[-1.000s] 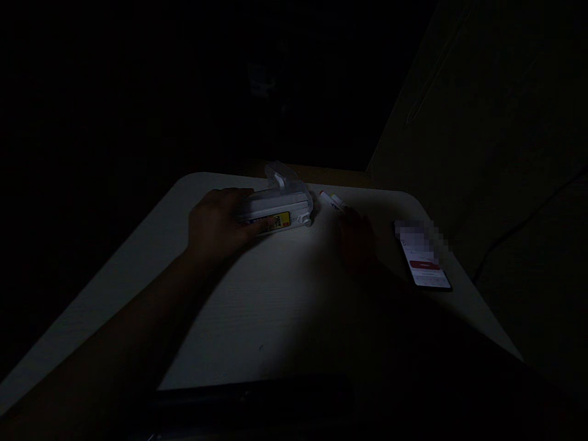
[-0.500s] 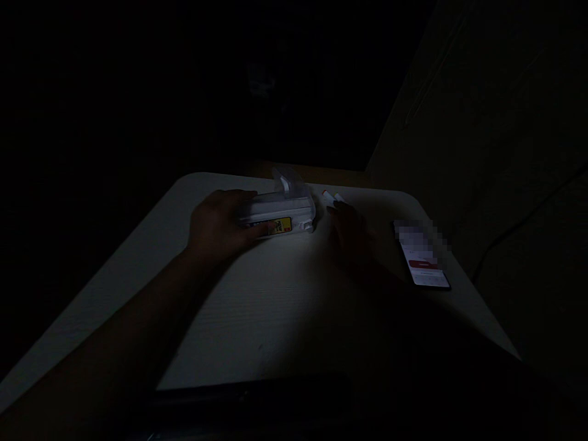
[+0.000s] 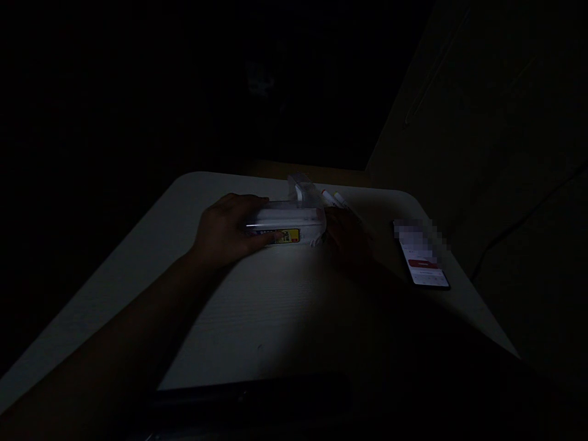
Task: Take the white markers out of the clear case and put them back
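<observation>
A clear plastic case (image 3: 285,215) with a yellow and dark label on its near side lies on the white table. Its raised transparent flap (image 3: 303,188) stands up at the right end. My left hand (image 3: 228,229) is wrapped round the left part of the case, thumb along the label. At the right end of the case is my right hand (image 3: 348,237), deep in shadow; whether its fingers hold anything is hidden. Two white markers (image 3: 329,197), one with a red end and one with a yellowish end, lie just beyond it.
A lit phone (image 3: 429,269) lies near the right edge of the white table (image 3: 229,337). A long dark object (image 3: 252,395) runs along the near edge. A wall with a cable (image 3: 514,226) is at the right. The room is very dark.
My left hand and the case have shifted right and slightly nearer. My right hand now meets the case's right end, and more of the two markers shows beyond it.
</observation>
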The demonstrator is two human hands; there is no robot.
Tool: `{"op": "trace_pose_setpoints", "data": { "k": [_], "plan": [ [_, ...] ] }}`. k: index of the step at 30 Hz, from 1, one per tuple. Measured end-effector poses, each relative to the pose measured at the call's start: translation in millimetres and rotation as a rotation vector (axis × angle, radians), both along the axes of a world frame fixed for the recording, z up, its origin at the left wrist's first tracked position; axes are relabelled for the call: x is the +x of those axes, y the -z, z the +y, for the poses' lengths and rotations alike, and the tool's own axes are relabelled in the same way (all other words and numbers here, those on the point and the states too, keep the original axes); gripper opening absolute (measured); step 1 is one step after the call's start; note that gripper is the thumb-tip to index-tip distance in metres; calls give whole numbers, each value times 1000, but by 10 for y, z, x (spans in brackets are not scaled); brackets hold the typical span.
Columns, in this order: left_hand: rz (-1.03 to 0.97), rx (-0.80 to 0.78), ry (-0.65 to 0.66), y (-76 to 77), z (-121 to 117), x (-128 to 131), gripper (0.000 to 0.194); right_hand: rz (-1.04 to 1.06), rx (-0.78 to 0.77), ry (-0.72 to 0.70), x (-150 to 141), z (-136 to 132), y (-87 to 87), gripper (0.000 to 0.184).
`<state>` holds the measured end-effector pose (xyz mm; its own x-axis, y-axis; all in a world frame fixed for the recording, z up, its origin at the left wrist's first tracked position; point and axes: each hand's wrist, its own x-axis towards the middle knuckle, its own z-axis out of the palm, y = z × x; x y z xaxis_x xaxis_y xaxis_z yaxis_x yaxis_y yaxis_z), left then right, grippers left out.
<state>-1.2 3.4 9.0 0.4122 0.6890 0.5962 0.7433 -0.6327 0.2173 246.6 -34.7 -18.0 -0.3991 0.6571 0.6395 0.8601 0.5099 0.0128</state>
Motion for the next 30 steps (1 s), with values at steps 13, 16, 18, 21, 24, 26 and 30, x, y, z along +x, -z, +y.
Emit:
{"op": "trace_pose_setpoints", "data": {
  "k": [13,16,18,21,24,26,30],
  "plan": [
    [20,4,-21,-6,10,1,64,24,36,-16,30,-26,6,37],
    [17,-8,-23,-5,10,0,63,70,27,57,30,-35,-3,38],
    [13,-7,-26,-2,11,-1,63,119,51,153,26,-46,-22,36],
    [5,7,-15,4,12,-2,65,128,86,265,14,-55,-50,35],
    [-9,7,-6,10,10,0,65,45,102,185,1,-52,-56,36],
    [-13,7,-21,16,11,0,64,-5,98,107,-6,-50,-48,35],
    [6,6,-32,18,15,-1,64,6,78,94,-17,-49,-33,35]
  ]
}}
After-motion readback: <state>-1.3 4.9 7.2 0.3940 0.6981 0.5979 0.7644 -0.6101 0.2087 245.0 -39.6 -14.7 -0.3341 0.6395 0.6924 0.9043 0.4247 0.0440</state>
